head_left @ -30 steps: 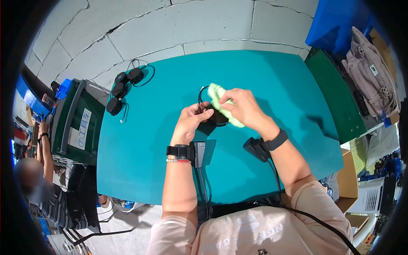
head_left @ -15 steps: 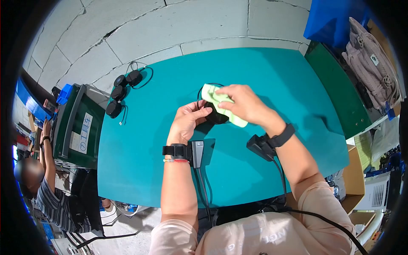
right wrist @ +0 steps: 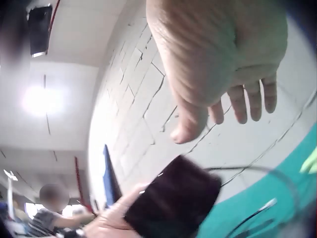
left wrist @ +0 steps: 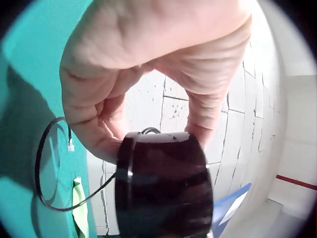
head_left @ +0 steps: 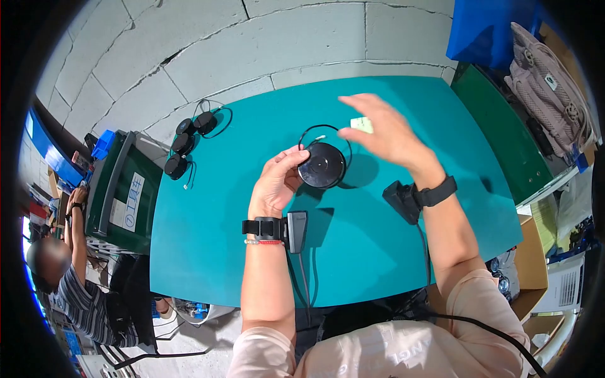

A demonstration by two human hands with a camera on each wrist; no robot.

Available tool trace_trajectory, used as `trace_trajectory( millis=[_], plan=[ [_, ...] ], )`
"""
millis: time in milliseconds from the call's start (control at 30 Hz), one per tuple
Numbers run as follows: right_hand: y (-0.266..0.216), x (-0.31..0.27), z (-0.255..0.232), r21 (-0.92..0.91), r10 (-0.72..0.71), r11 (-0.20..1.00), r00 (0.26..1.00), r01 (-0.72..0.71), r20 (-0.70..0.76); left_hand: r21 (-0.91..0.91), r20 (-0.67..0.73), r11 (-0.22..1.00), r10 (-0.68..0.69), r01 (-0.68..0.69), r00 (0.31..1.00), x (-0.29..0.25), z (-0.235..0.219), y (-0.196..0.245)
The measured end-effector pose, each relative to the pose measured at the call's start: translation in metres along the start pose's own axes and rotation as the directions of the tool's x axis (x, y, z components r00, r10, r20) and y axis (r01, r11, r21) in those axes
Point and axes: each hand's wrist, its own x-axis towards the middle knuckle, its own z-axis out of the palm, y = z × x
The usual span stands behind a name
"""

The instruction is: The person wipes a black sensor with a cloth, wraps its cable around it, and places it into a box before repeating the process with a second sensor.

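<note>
A round black puck-shaped device [head_left: 322,165] is pinched between the thumb and fingers of my left hand [head_left: 276,181], held above the green table. In the left wrist view its dark side [left wrist: 166,186] is close up, and a thin black cable [left wrist: 38,166] loops out beside it to a white connector. My right hand [head_left: 392,133] is up to the right with fingers extended, touching nothing visible; the right wrist view shows its fingers [right wrist: 239,104] spread and bare. Pale green cloth [head_left: 362,125] shows between thumb and fingers in the head view, apart from the hand in the right wrist view.
Several black round devices with cables lie at the table's [head_left: 227,252] back left, one of them here [head_left: 176,166]. A green cabinet [head_left: 135,189] stands left, near a seated person [head_left: 94,302]. At the right are a blue bin [head_left: 491,31] and a mesh bag [head_left: 545,94].
My right hand has let go of the green cloth and moved right, away from the device. The device's round face is now uncovered, still in my left hand.
</note>
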Motion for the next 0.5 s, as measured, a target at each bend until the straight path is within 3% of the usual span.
trace_trajectory(
  millis=[67,100,133,233,367,467,500],
  plan=[
    [-0.019,-0.001,0.020,0.291,-0.048,0.956,0.996,0.025,0.073,-0.022,0.032,1.000,-0.009,0.009,0.999,-0.006,0.010,0.000],
    [-0.028,-0.002,0.021,0.376,0.049,0.916,0.969,-0.141,0.242,-0.037,-0.004,0.999,0.025,-0.025,1.000,-0.010,0.012,0.000],
    [-0.027,-0.002,0.023,0.382,0.048,0.913,0.969,-0.141,0.243,-0.050,-0.040,0.997,0.058,-0.060,0.998,-0.012,0.012,-0.001],
    [-0.018,0.004,0.026,0.426,0.105,0.832,0.854,-0.356,0.509,-0.015,-0.076,0.998,0.056,-0.057,0.996,-0.012,0.006,-0.003],
    [-0.010,0.002,0.035,0.588,0.078,0.710,0.873,-0.388,0.482,0.004,-0.017,0.998,0.060,-0.060,0.998,-0.011,0.007,0.005],
    [-0.013,0.007,0.029,0.682,0.116,0.635,0.917,-0.364,0.381,0.003,0.024,0.996,0.094,-0.094,0.995,-0.012,0.026,0.025],
    [-0.013,0.008,0.026,0.745,0.161,0.553,0.925,-0.373,0.344,-0.050,0.032,0.995,0.093,-0.092,0.995,-0.011,0.034,0.031]
  ],
)
